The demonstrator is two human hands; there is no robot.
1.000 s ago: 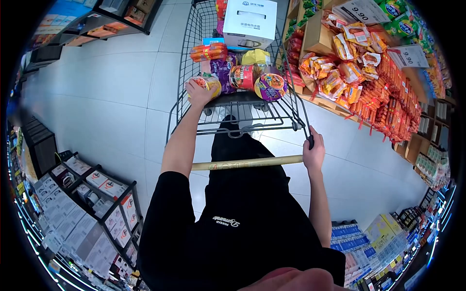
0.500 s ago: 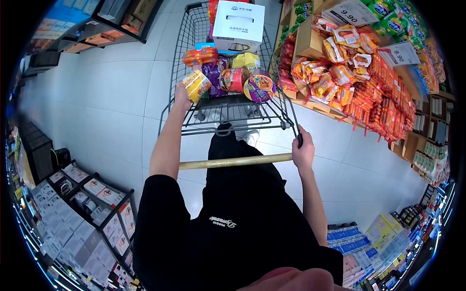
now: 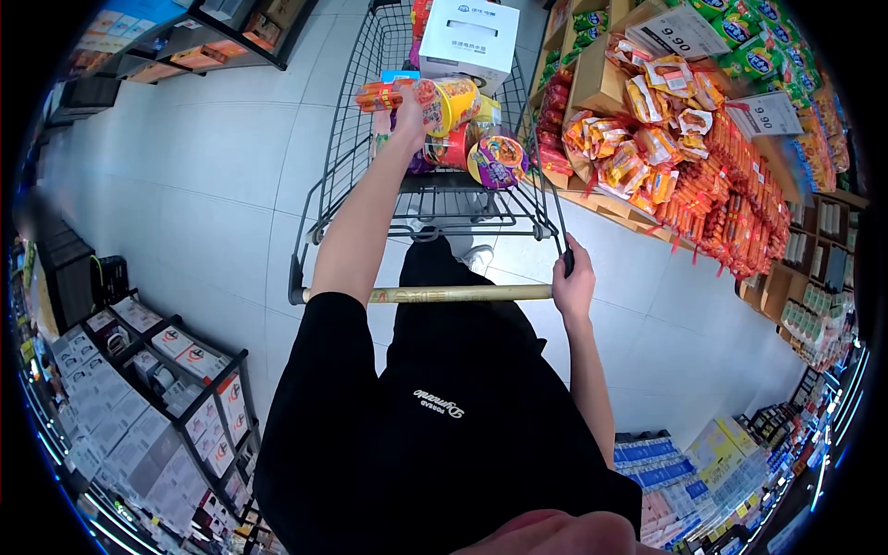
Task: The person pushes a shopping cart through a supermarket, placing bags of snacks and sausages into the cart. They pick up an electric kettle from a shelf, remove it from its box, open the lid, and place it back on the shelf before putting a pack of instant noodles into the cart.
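Observation:
My left hand reaches into the shopping cart, its fingers closed on a yellow instant noodle cup tipped on its side. Beside that hand lies a pack of red sausages. Below the cup are a red tub, partly covered, and a purple instant noodle cup with its lid facing me. A white box with a carry slot stands behind them. My right hand is wrapped around the right end of the cart handle.
A display of packed sausages with price signs stands close on the cart's right. Green snack bags hang beyond it. Shelves of boxed goods are at the lower left, and another shelf stands at the upper left.
My left hand has carried the yellow cup right and farther into the cart, from its near left edge to above the other goods. My right hand keeps its hold on the handle.

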